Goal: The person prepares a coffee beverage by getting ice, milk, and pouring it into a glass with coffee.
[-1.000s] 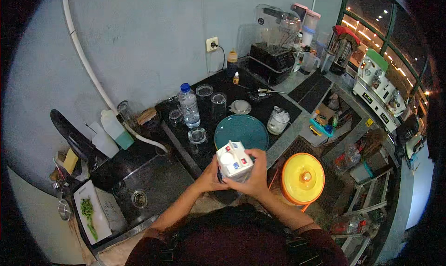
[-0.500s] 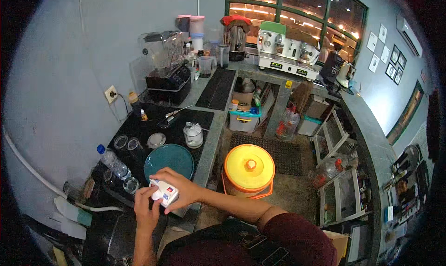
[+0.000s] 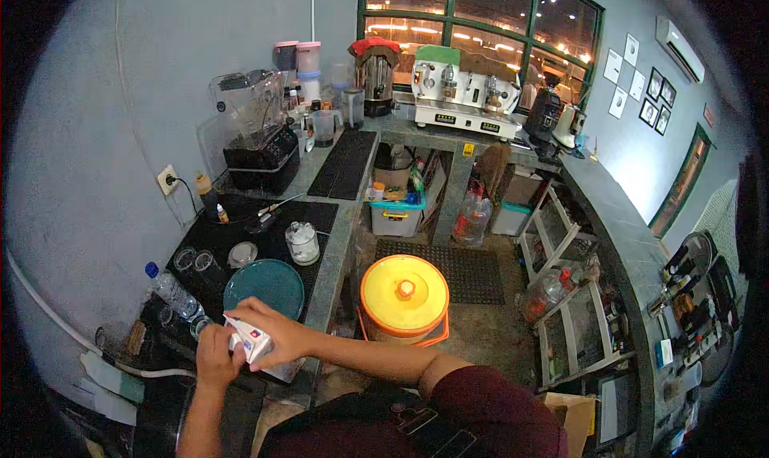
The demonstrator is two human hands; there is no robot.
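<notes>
My right hand [image 3: 274,328] is wrapped around a small white carton [image 3: 256,345] with red and blue marks, held tilted over the near edge of the dark counter. Curled at the carton's left end, my left hand [image 3: 215,357] has its fingers closed on the white cap, which they mostly cover. Just beyond both hands lies a round dark-teal tray [image 3: 264,286]. A glass jar of white chunks [image 3: 303,243], perhaps ice, stands behind the tray. Left of my hands, a clear water bottle with a blue cap [image 3: 174,291] leans among several glasses.
An orange bucket with a yellow lid [image 3: 405,291] stands on the floor right of the counter. Farther back are a blender [image 3: 260,130] and a white espresso machine [image 3: 466,90]. Shelving [image 3: 573,298] lines the right side.
The whole view has shifted slightly, moving the scene left. The left fingers have closed more tightly over the carton's cap, and the carton has turned a little. The right hand keeps its hold.
</notes>
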